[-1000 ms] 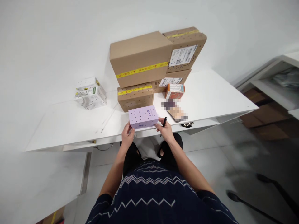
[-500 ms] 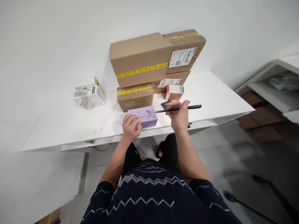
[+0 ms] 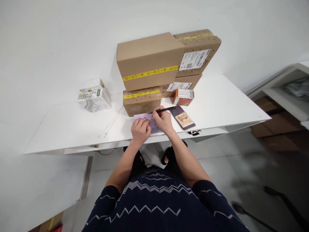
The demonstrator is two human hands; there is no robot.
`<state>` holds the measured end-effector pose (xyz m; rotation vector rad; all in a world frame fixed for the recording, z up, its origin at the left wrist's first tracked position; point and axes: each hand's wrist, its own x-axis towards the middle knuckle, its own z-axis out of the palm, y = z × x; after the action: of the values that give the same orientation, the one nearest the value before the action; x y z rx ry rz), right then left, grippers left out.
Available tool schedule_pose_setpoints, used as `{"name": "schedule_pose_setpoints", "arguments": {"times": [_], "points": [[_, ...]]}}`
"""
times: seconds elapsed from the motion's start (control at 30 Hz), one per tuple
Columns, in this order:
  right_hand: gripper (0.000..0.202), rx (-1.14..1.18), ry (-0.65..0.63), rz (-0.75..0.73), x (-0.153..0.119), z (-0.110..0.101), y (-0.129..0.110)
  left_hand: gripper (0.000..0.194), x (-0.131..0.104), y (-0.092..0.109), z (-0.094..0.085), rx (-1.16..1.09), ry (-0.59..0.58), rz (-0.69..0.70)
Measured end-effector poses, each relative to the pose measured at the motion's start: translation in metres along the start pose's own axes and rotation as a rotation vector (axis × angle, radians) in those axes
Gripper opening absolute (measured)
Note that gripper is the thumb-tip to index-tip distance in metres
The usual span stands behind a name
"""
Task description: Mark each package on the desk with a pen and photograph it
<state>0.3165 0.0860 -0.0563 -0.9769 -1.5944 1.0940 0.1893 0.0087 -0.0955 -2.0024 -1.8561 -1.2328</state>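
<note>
A small lilac box (image 3: pixel 140 116) with dark dots lies on the white table near its front edge. My left hand (image 3: pixel 141 129) rests on the box's left part with its fingers curled against it. Over the right part, my right hand (image 3: pixel 164 121) grips a black pen (image 3: pixel 166 109), whose tip points left and is at the top of the box. Whether the tip touches the surface cannot be made out. Right of my right hand lies a phone (image 3: pixel 183 118) with a lit screen.
Cardboard boxes (image 3: pixel 149 59) with yellow tape are stacked against the wall behind the lilac box. An orange and white carton (image 3: pixel 183 97) stands behind the phone. A white dotted box (image 3: pixel 96 99) is at the left. The table's front edge (image 3: pixel 116 143) is close to my body.
My right hand has moved left with the pen, from beside the lilac box to over it, uncovering the phone. My left hand stays on the box. The view has shifted slightly.
</note>
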Motion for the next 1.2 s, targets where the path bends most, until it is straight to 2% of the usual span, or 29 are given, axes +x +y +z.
{"name": "schedule_pose_setpoints", "arguments": {"times": [0.17, 0.33, 0.63, 0.9, 1.2], "points": [[0.014, -0.128, -0.046, -0.069, -0.0020, -0.0015, -0.0025, 0.020, -0.0023, 0.0014, 0.0028, -0.010, 0.060, -0.049], [0.014, -0.158, -0.089, -0.098, -0.0009, 0.0000, 0.0009, 0.020, -0.0030, 0.0007, 0.0028, -0.076, 0.023, -0.101], [0.014, -0.205, -0.120, -0.115, 0.0007, 0.0002, -0.0014, 0.020, -0.0035, 0.0009, 0.0029, -0.037, 0.018, -0.076], [0.015, -0.216, -0.115, -0.108, 0.0004, 0.0005, 0.0000, 0.020, -0.0023, 0.0016, 0.0025, 0.127, 0.106, 0.078], [0.014, -0.187, -0.093, -0.117, -0.0006, 0.0005, 0.0004, 0.018, -0.0006, 0.0026, 0.0019, 0.192, 0.153, 0.132]]}}
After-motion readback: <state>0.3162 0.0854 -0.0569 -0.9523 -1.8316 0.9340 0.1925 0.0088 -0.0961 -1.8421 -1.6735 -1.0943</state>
